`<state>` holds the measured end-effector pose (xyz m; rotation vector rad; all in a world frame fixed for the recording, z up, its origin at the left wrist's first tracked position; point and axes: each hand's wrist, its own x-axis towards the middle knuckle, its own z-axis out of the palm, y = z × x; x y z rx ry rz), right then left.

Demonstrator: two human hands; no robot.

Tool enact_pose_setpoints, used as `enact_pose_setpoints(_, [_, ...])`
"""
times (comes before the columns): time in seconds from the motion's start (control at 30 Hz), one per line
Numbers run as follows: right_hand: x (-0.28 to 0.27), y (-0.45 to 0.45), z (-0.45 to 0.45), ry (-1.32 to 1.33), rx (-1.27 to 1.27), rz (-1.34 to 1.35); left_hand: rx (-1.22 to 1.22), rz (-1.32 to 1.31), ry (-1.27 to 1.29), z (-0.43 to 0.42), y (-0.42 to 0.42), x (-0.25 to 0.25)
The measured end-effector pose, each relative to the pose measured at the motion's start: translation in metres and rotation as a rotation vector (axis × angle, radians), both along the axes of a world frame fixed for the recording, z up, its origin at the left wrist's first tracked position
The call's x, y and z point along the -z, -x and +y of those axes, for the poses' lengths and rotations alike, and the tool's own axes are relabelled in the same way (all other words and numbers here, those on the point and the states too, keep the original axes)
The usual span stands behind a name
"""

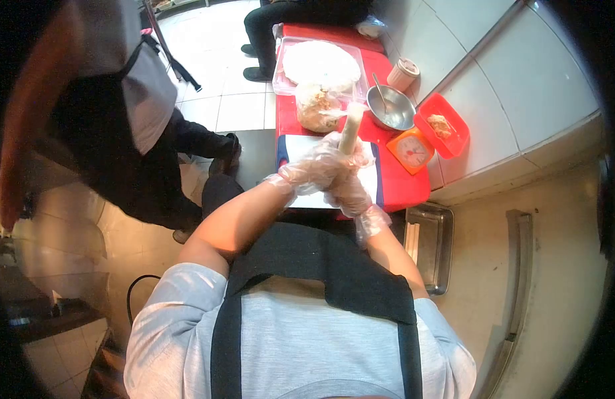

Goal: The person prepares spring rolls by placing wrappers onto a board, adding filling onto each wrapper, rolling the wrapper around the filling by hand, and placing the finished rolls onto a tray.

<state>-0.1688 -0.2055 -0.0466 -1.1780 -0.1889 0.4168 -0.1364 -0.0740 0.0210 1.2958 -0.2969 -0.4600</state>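
A pale, whitish roll [350, 130] stands up from between my two hands, which wear clear plastic gloves. My left hand [315, 166] is closed round its lower part, and my right hand [350, 189] is pressed against it just below and to the right. Both hands are above a white board [297, 146] on the red table [287, 123]. Just beyond them sits a plastic bag of light brown food [315, 110]. Behind that, a clear tray [281, 85] holds a large white mass [320, 63].
Right of my hands are a metal bowl [390, 110] with a spoon, an orange scale [411, 151], a red container [454, 136] with food and a lidded cup [404, 74]. A metal tray [444, 249] lies lower right. A person [141, 120] stands left; another sits beyond the table.
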Motion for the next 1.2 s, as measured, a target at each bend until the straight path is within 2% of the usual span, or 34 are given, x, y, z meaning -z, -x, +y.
enact_pose_setpoints(0.03, [-0.007,0.000,-0.014,0.009,-0.166,0.088,0.048,0.078,0.173,0.003,0.003,-0.008])
enact_pose_setpoints(0.07, [-0.011,-0.001,-0.022,0.017,-0.331,0.175,0.053,0.083,0.178,0.002,0.002,-0.011])
enact_pose_setpoints(0.13, [0.009,-0.005,-0.015,-0.396,-0.560,0.430,0.063,0.091,0.190,0.003,-0.003,-0.017])
enact_pose_setpoints(0.17, [0.011,-0.006,-0.018,-0.414,-0.689,0.366,0.151,0.095,0.235,0.007,-0.006,-0.020])
enact_pose_setpoints(0.27, [0.009,-0.004,-0.019,-0.463,-0.868,0.260,0.323,0.213,0.493,0.017,0.004,-0.032])
enact_pose_setpoints(0.33, [0.019,-0.003,-0.022,-0.469,-0.864,0.314,0.334,0.151,0.440,0.020,0.007,-0.032])
enact_pose_setpoints(0.4, [0.033,-0.016,-0.034,-0.141,-0.638,0.154,0.256,0.084,0.326,0.020,0.012,-0.030])
enact_pose_setpoints(0.47, [-0.012,-0.008,-0.038,0.171,-0.206,0.062,0.169,0.008,0.184,0.020,0.017,-0.024])
enact_pose_setpoints(0.53, [-0.002,-0.035,-0.068,-0.124,-0.200,0.006,0.208,-0.082,0.141,0.019,0.014,-0.016])
enact_pose_setpoints(0.6, [-0.064,-0.034,-0.062,0.132,-0.057,-0.314,0.263,-0.193,0.214,0.013,0.004,0.011])
enact_pose_setpoints(0.63, [-0.091,-0.027,-0.058,0.269,-0.029,-0.410,0.165,-0.310,0.169,0.008,0.005,0.019])
enact_pose_setpoints(0.7, [-0.149,-0.009,-0.042,0.639,-0.090,-0.676,-0.038,-0.535,0.075,-0.002,0.011,0.028])
enact_pose_setpoints(0.73, [-0.160,-0.004,-0.035,0.823,-0.124,-0.808,-0.061,-0.451,0.157,-0.005,0.015,0.025])
enact_pose_setpoints(0.77, [-0.157,-0.004,-0.028,0.776,-0.094,-0.846,-0.083,-0.366,0.237,-0.008,0.019,0.022])
enact_pose_setpoints(0.8, [-0.159,-0.007,-0.026,0.868,-0.146,-0.913,-0.105,-0.282,0.316,-0.011,0.023,0.018])
enact_pose_setpoints(0.83, [-0.162,-0.011,-0.023,0.959,-0.198,-0.982,-0.195,-0.362,0.378,-0.013,0.032,0.003])
enact_pose_setpoints(0.87, [-0.167,-0.013,-0.020,1.049,-0.251,-1.051,-0.157,-0.358,0.317,-0.011,0.030,0.009])
enact_pose_setpoints(0.9, [-0.171,-0.010,-0.014,1.023,-0.230,-0.925,-0.120,-0.356,0.256,-0.009,0.024,0.021])
enact_pose_setpoints(1.03, [-0.167,-0.020,-0.015,1.017,-0.272,-0.968,-0.132,-0.512,-0.138,0.008,0.031,-0.001])
enact_pose_setpoints(1.13, [-0.175,-0.018,-0.011,1.055,-0.264,-0.992,-0.085,-0.444,-0.017,0.004,0.025,0.011])
enact_pose_setpoints(1.2, [-0.183,-0.013,-0.007,1.124,-0.257,-1.038,-0.071,-0.518,-0.056,0.004,0.017,0.022])
